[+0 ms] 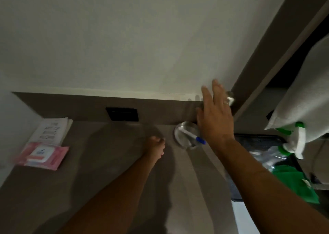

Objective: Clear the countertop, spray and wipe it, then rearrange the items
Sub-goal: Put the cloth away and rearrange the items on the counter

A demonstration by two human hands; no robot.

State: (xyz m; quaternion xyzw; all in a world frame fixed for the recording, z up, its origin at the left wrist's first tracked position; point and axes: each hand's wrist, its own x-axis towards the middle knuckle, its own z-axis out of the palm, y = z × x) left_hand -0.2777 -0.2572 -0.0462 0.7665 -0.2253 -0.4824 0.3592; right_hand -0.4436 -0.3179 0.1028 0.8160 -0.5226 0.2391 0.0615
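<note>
The grey-brown countertop (110, 171) runs along a white wall. At its back right lies a round metal dish (185, 132) with a white, blue-capped marker (194, 136) in it. My right hand (216, 114) hovers over the dish's right side, fingers spread and pointing up at the wall, holding nothing. My left hand (156, 146) rests on the counter just left of the dish with its fingers curled shut; nothing shows in it. A pink wipes pack (42, 155) and a white book (51, 128) lie at the far left.
A black wall socket (122, 114) sits in the backsplash. To the right a dark tray (258, 139) holds a green cloth (295, 184), clear plastic and a green-and-white spray bottle (293, 141). A white pillow-like cloth (306, 91) hangs above it.
</note>
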